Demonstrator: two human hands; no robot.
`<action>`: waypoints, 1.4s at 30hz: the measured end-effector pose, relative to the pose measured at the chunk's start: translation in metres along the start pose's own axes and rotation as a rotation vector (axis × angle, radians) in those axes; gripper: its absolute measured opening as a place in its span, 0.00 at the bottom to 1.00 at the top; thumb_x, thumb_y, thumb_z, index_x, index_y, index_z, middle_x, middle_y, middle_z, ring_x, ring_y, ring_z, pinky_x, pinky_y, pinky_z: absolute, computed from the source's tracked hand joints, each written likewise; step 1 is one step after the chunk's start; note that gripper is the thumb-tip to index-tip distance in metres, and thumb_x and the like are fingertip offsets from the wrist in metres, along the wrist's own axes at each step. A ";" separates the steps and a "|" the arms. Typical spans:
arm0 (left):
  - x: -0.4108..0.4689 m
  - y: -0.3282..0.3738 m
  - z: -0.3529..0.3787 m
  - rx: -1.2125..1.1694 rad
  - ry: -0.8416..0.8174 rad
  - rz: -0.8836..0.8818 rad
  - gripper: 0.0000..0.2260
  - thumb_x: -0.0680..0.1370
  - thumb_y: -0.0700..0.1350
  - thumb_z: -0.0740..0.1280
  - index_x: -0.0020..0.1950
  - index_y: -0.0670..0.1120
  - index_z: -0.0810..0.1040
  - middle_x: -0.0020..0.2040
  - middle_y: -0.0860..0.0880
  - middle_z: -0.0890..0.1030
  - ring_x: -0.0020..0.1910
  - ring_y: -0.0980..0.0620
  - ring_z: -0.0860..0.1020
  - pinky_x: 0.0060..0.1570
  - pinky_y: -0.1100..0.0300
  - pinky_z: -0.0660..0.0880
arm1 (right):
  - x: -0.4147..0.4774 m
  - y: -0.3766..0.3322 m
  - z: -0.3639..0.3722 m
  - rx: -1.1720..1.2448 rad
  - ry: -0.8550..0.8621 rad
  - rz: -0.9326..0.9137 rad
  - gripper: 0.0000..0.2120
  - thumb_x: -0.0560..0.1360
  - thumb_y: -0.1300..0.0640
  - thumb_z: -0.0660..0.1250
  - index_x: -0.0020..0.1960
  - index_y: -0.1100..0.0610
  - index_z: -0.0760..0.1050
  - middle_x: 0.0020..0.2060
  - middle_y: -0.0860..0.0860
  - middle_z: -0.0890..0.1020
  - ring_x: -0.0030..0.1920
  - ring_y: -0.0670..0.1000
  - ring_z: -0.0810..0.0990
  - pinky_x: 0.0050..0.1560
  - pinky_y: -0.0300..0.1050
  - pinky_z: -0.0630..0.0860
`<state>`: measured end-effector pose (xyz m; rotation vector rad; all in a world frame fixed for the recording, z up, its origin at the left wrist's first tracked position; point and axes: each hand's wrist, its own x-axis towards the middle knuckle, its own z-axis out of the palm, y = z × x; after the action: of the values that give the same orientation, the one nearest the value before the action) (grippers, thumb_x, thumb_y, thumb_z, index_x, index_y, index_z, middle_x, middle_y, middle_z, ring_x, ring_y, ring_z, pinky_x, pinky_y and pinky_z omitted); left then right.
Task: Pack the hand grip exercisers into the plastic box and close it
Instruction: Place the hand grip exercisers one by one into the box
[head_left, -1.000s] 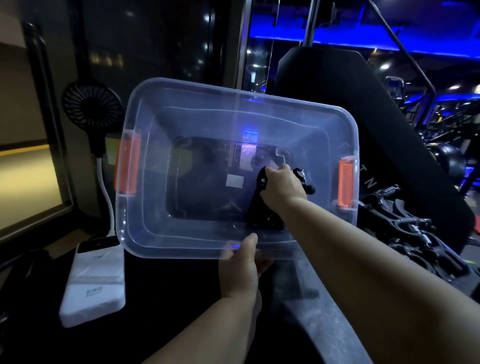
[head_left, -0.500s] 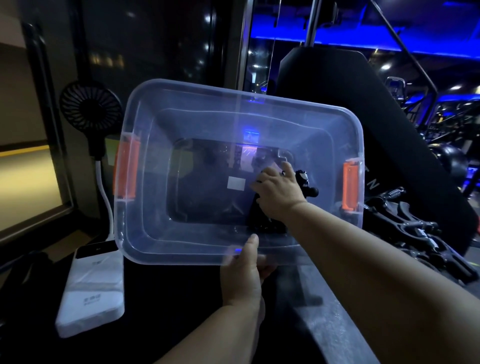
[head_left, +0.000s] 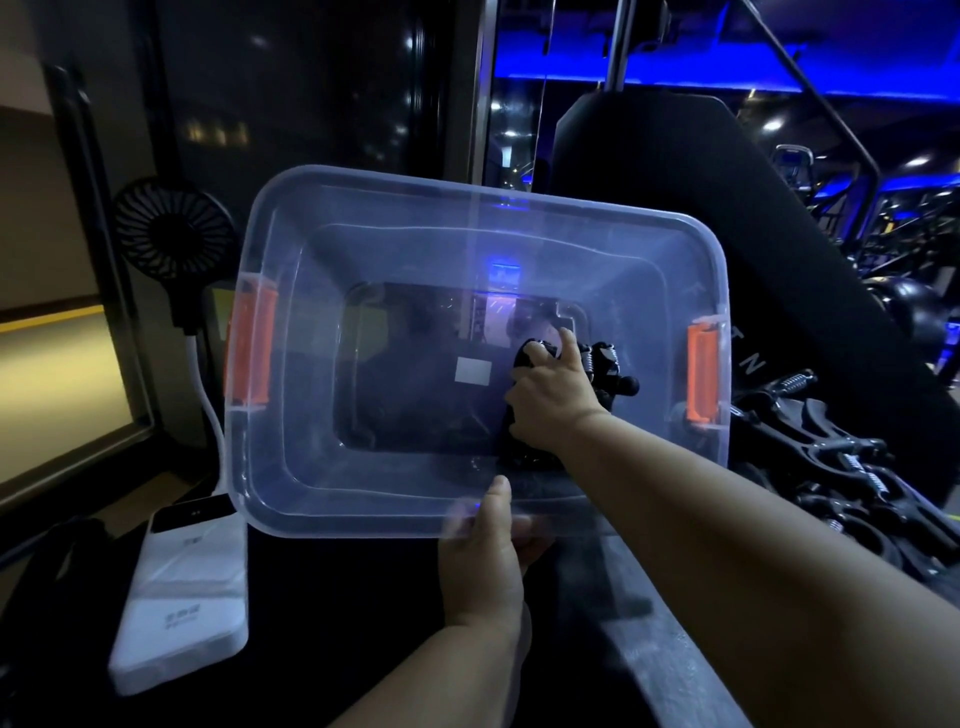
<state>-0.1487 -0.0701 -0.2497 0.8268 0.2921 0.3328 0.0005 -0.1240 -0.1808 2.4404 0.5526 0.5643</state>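
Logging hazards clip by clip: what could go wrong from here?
1. Only the left hand grips the plastic box, at its near rim. The box seems tipped toward the camera, so it might slip or swing.
2. The hand grip exerciser under the right hand sits at the box's right end. It could slide once let go.
3. More exercisers wait outside on the right, and each one added loads that one-hand hold further.

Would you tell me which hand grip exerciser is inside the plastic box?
The exerciser under the right hand; the other exercisers lie piled outside the plastic box.
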 end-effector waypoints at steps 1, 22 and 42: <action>0.001 0.000 0.000 0.005 0.000 0.003 0.08 0.78 0.43 0.65 0.41 0.41 0.72 0.27 0.45 0.76 0.28 0.48 0.77 0.29 0.60 0.77 | 0.000 0.000 0.000 -0.005 -0.007 -0.003 0.16 0.76 0.49 0.58 0.59 0.47 0.79 0.58 0.45 0.78 0.67 0.56 0.61 0.69 0.69 0.42; 0.001 0.000 0.001 0.044 -0.003 0.014 0.07 0.78 0.45 0.66 0.43 0.43 0.72 0.33 0.44 0.76 0.31 0.48 0.77 0.31 0.59 0.78 | -0.104 0.035 -0.009 0.505 0.457 0.204 0.17 0.70 0.46 0.65 0.56 0.51 0.81 0.52 0.50 0.80 0.57 0.58 0.74 0.54 0.53 0.75; -0.006 -0.004 0.004 0.143 -0.139 -0.013 0.07 0.76 0.45 0.69 0.47 0.43 0.74 0.36 0.42 0.79 0.36 0.48 0.78 0.42 0.56 0.77 | -0.261 0.085 0.036 0.531 0.178 0.767 0.14 0.75 0.47 0.66 0.59 0.47 0.78 0.58 0.50 0.77 0.64 0.56 0.68 0.61 0.55 0.62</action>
<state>-0.1521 -0.0776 -0.2498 0.9833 0.1928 0.2433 -0.1746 -0.3328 -0.2265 3.1121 -0.2471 1.0493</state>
